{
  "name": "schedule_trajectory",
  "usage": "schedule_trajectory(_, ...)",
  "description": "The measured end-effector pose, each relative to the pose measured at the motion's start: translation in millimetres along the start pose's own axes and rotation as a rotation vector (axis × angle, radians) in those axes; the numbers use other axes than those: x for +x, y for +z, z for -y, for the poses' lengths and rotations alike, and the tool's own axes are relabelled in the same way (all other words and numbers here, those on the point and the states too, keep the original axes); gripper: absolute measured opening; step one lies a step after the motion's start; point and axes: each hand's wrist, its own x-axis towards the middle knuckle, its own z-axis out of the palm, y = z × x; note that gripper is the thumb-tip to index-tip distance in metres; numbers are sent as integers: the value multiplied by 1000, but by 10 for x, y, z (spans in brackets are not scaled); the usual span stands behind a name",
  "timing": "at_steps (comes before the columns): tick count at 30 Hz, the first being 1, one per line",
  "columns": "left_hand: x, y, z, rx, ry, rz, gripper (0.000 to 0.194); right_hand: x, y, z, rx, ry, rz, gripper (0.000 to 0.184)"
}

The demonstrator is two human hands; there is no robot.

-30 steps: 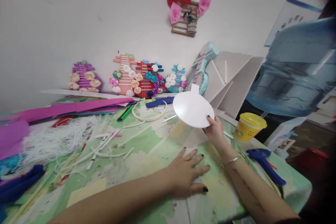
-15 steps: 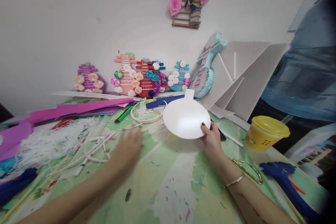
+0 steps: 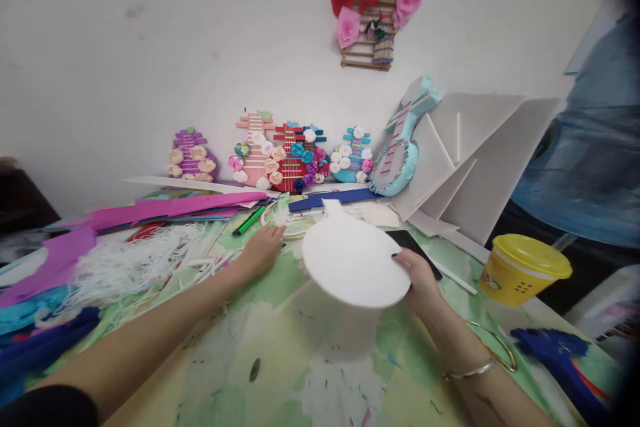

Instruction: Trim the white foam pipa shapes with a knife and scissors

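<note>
My right hand [image 3: 424, 282] grips the right edge of a round white board [image 3: 353, 253] with a short tab at its far end, thumb on top. The board is held tilted above the table. To its left, my left hand [image 3: 263, 249] lies low over the tabletop, fingers stretched forward beside a pale ring [image 3: 295, 235]. Its fingertips are partly hidden, and nothing shows in its grasp. A green marker [image 3: 249, 221] is just beyond that hand. White strips [image 3: 213, 268] lie under and beside the left wrist. A black phone [image 3: 413, 248] is partly behind the board.
Flower-trimmed lute-shaped crafts [image 3: 290, 160] stand along the wall. White boards [image 3: 480, 147] lean at the back right, near a yellow tub [image 3: 525, 270]. A blue glue gun [image 3: 555, 360] lies front right. White shredded string [image 3: 130, 267] and a magenta sheet [image 3: 175, 207] lie left.
My left hand has reached forward toward the ring and slowed down. My right hand has brought the white board nearer and turned it, its tab now pointing more to the left. The view has shifted.
</note>
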Motion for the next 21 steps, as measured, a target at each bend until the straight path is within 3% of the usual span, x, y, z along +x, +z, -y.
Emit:
schedule_trajectory(5, 309, 81, 229, 16, -33, 63, 23, -167, 128, 26, -101, 252, 359, 33)
schedule_trajectory(8, 370, 86, 265, 19, -53, 66, 18, -179, 93, 15, -173, 310, 472, 36)
schedule_trajectory(16, 95, -420, 446, 18, -104, -128, 31, -196, 44, 13, -404, 386, 554, 38)
schedule_trajectory(19, -117, -590, 298, -10, -9, -133, 28, -265, 82, 23, -615, 388, 621, 39)
schedule_trajectory(21, -301, -650, 93, -42, 180, -106, 26, -285, 106, 36, -717, 277, 531, 36)
